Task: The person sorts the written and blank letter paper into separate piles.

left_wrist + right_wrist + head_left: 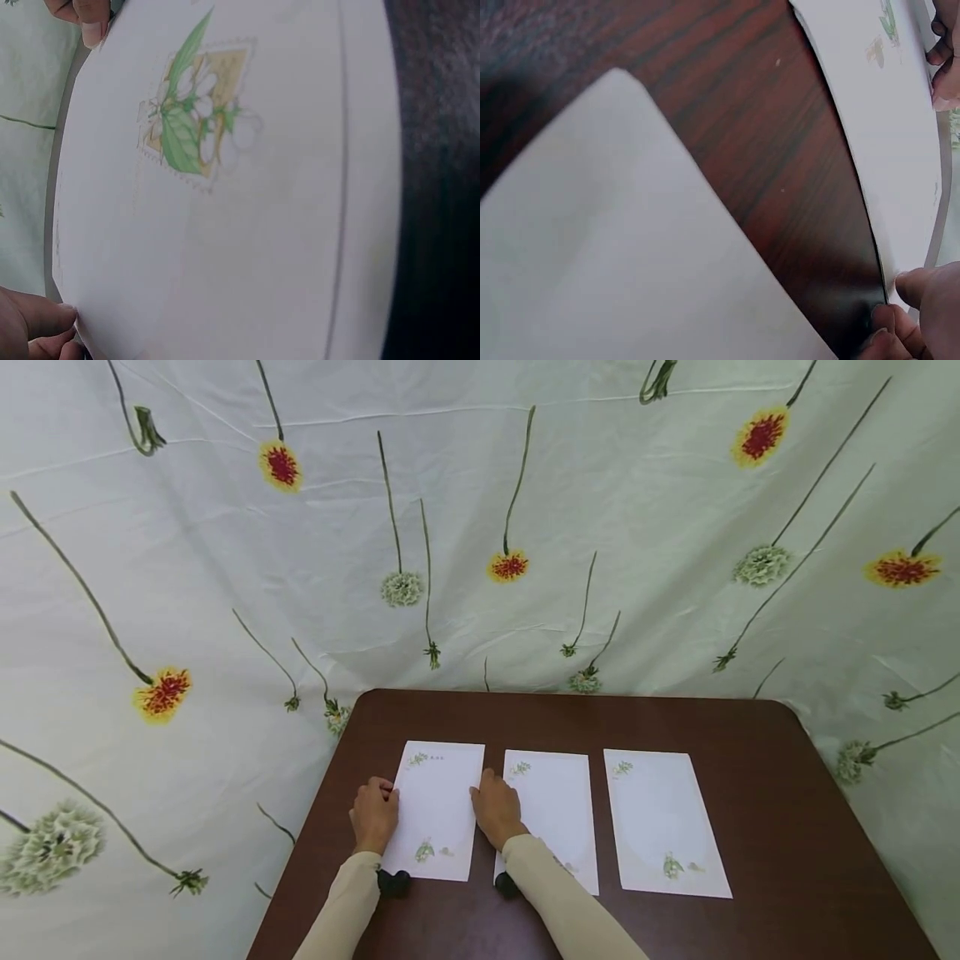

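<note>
The left sheet (438, 810) lies toward the left edge of the tabletop (787, 827), its long sides running from near to far. Close to its far left corner is a short row of dark marks (437, 757), apparently writing, too small to read. A little green sprig (417, 759) is printed just beside the marks, and a larger flower print (191, 112) sits near the sheet's near edge: white blossoms and buds with green leaves over a tan, scalloped, stamp-like shape. Faint marks beside that print cannot be made out. The paper is otherwise white, and in the left wrist view a thin grey line runs along its near edge.

The left hand (375, 814) has its grip closed on the side of the left sheet that faces the tabletop's left edge, thumb on top and fingers curled at the paper's border. The right hand (497, 806) grips the opposite side, pinching it between a thumb above and fingers below.

Farther toward the tabletop's right edge lie the middle sheet (555, 810), partly covered by the right hand and sleeve (573, 902), and the right sheet (663, 827), well apart from both hands. Each carries similar green prints. Beyond the tabletop's far edge hangs a pale cloth (675, 485) patterned with red-yellow and whitish flowers on long stems.
</note>
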`<state>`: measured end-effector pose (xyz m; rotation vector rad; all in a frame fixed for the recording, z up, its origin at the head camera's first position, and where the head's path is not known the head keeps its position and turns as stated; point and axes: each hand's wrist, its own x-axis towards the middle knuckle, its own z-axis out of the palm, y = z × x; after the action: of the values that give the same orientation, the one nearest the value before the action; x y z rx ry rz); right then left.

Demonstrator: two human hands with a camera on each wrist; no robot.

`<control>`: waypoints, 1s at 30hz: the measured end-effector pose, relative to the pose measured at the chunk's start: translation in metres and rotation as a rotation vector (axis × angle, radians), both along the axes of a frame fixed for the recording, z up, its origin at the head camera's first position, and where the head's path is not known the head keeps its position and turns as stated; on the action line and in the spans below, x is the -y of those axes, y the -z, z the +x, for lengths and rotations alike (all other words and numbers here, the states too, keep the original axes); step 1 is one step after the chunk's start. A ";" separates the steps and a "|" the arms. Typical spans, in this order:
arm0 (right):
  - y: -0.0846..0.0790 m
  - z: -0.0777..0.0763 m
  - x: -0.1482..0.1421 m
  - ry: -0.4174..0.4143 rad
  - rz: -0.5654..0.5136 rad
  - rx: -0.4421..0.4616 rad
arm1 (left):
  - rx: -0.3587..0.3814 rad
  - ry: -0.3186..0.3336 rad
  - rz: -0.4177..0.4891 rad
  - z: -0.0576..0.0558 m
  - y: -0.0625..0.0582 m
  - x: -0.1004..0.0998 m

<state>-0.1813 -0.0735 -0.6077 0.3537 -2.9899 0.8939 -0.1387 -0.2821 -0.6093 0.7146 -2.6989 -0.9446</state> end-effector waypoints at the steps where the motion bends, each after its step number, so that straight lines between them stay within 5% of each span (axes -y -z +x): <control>1: 0.000 0.000 -0.001 0.000 -0.009 0.006 | 0.000 0.000 -0.003 0.000 0.000 -0.001; 10: -0.004 -0.002 -0.013 -0.034 -0.090 -0.071 | -0.006 0.022 0.011 -0.005 -0.010 -0.021; 15: -0.013 -0.007 -0.029 -0.017 -0.122 -0.030 | -0.038 0.076 0.003 -0.011 -0.015 -0.044; 30: -0.017 -0.017 -0.110 0.272 -0.120 0.113 | -0.060 0.316 0.006 -0.019 -0.013 -0.119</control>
<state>-0.1980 0.0361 -0.5911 -0.1066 -2.9620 1.0865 -0.1580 -0.1629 -0.5959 0.2577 -2.8059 -1.0225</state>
